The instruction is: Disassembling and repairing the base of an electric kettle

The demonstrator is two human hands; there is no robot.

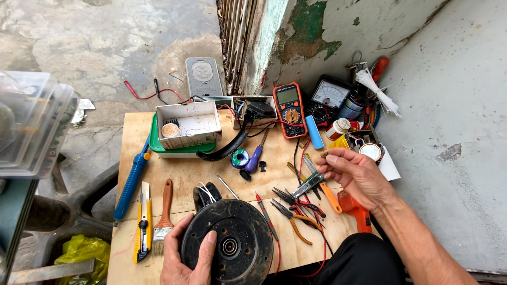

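Black round motor (232,240) gripped by left hand (185,258).

Left hand (185,256) grips black round disc (232,243) at near edge of wooden board (185,174). Right hand (356,177) raised over pliers (293,214), pinching something tiny, can't tell what. Orange multimeter (289,109) far side.

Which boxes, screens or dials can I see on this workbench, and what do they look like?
Digital multimeter: orange-edged, grey screen, back centre.
Analogue meter: dark case, white dial face, right of it.
Cardboard box: open, whitish, on a green tray, back left.
Small bottle: white cap, red label, near the right hand.
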